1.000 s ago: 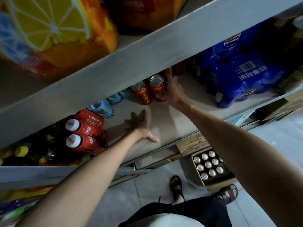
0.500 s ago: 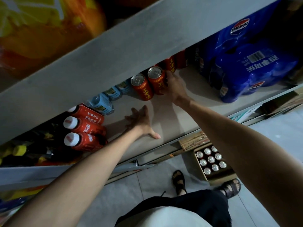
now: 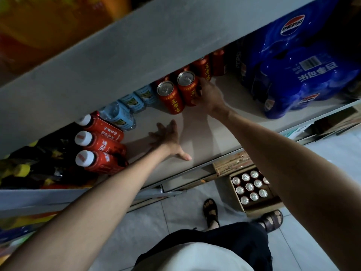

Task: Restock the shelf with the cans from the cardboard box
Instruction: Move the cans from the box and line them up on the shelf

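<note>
One red can [image 3: 186, 89] is clasped by right hand [image 3: 210, 95]; left hand [image 3: 167, 136] lies flat.

Right hand [image 3: 210, 94] grips upright red can [image 3: 187, 87] on shelf [image 3: 205, 137], thumb at front, just beside a 2nd red can [image 3: 170, 96]; more stand in a row behind. Left hand [image 3: 166, 137] lies flat on bare shelf, fingers spread. Cardboard box [image 3: 252, 210] w/ cans on floor below. Pepsi pack [image 3: 304, 75] at right, red bottles [image 3: 101, 145] at left
</note>
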`<act>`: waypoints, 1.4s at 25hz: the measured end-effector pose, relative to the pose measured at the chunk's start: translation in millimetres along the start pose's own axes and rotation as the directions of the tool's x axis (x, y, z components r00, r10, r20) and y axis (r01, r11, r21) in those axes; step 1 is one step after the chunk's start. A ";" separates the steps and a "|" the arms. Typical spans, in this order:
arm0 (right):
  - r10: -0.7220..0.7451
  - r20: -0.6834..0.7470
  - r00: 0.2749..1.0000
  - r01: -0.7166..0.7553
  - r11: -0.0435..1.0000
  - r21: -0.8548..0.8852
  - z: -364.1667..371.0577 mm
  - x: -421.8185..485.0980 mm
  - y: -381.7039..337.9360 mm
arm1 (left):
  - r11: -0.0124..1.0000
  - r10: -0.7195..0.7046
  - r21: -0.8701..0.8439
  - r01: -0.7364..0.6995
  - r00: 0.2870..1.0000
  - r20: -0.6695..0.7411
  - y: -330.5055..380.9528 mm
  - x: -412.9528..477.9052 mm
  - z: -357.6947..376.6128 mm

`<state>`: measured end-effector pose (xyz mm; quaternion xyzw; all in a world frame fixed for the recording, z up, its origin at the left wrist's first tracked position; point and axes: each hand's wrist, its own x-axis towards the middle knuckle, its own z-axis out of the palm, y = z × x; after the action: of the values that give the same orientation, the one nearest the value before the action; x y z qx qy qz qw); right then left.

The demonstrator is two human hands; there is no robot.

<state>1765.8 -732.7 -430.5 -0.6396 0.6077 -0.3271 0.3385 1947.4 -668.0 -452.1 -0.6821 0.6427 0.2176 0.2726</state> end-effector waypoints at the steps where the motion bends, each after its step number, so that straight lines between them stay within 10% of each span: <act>1: 0.012 -0.001 1.000 -0.012 1.000 0.019 1.4 -1.1 0.1 | 1.000 0.004 -0.004 -0.004 1.000 0.003 0.3 0.0 0.1; 7: 0.175 0.089 0.981 -0.178 0.984 0.025 -22.7 -42.1 -1.9 | 0.999 -0.012 -0.042 0.012 1.000 -0.001 3.1 -12.4 -6.0; 11: 0.223 0.010 0.975 -0.223 0.975 0.010 -58.9 -129.9 11.3 | 0.701 0.040 -0.706 -0.104 0.993 -0.107 17.2 -36.9 -13.9; 15: 0.338 0.130 0.932 -0.339 0.941 -0.012 -85.0 -223.1 46.2 | 0.720 0.247 -0.521 -0.458 0.871 -0.425 68.9 -95.3 -16.8; 18: 0.413 0.187 0.892 -0.417 0.909 -0.019 -98.8 -277.1 87.0 | 0.622 0.508 -0.488 -0.613 0.789 -0.344 128.3 -132.0 -10.1; 25: 0.711 0.234 0.664 -0.744 0.661 0.102 -71.0 -390.0 219.2 | 0.702 0.483 -0.694 -0.160 0.823 0.299 229.1 -123.1 125.0; 30: 0.787 0.375 0.489 -0.863 0.498 0.081 -15.8 -424.6 340.5 | 0.711 0.293 -0.684 0.160 0.817 0.496 262.6 -37.3 268.9; 35: 0.750 0.174 0.638 -0.760 0.650 -0.018 99.1 -404.7 500.1 | 0.770 0.039 -0.566 0.296 0.863 0.503 287.1 114.1 444.1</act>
<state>1550.9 -341.0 -903.9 -0.3426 0.7791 -0.1188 0.5114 1694.5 -472.3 -888.4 -0.6995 0.3933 0.5629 0.1979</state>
